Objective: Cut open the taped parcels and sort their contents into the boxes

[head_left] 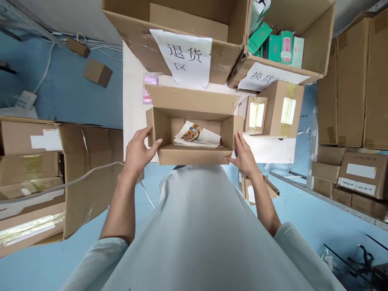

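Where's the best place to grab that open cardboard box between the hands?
I'd grip the open box by its two short end walls, a hand from each side: they stand upright and opposite, while the far flap would likely bend.

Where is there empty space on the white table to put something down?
Two bits of the white table look bare: the front corner beside the right hand, before the taped brown cardboard boxes, and the strip along the left edge, past the left hand. It's crowded at the back, under big open brown cartons with paper signs.
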`<state>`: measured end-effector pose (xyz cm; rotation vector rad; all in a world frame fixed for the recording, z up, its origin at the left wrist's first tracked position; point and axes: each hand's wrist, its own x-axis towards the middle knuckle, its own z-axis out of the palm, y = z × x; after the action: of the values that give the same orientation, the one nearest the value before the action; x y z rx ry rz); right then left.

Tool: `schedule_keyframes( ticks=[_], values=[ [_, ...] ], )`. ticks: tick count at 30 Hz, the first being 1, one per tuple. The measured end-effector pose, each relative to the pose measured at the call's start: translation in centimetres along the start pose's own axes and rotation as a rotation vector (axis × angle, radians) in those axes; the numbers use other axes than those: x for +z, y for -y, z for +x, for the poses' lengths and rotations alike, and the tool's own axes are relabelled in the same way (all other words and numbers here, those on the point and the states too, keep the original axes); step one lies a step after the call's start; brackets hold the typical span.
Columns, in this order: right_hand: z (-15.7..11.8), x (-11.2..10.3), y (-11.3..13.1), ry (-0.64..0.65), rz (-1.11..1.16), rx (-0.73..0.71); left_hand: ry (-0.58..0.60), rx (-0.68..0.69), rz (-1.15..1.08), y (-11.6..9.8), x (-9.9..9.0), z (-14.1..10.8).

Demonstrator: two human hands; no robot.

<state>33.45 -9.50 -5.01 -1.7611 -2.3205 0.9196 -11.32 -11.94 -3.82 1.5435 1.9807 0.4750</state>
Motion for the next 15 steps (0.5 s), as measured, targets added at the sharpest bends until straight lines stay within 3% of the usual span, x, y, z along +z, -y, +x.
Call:
schedule_keyframes(
  ticks=[3, 7, 11, 15],
  values=[
    [0.4, 0.8, 0.5, -0.008, 0.025, 0.024, -0.035, -0.003, -0.038, -0.7, 0.9, -0.4],
    [0.1, 0.6, 0.9, 0.013, 0.025, -0.003, -0.013, 0.139, -0.055, -4.2, 1.7, -0.3],
    [-0.3, 0.8, 0.7, 0.010, 0.030, -0.023, 0.319, 0.330, -0.145, -8.7, 4.9, 1.8],
    [-0.4, 1.2, 0.6, 0.011, 0.044, -0.035, 0.637, 0.401, -0.079, -10.8, 9.4, 4.7]
  ],
)
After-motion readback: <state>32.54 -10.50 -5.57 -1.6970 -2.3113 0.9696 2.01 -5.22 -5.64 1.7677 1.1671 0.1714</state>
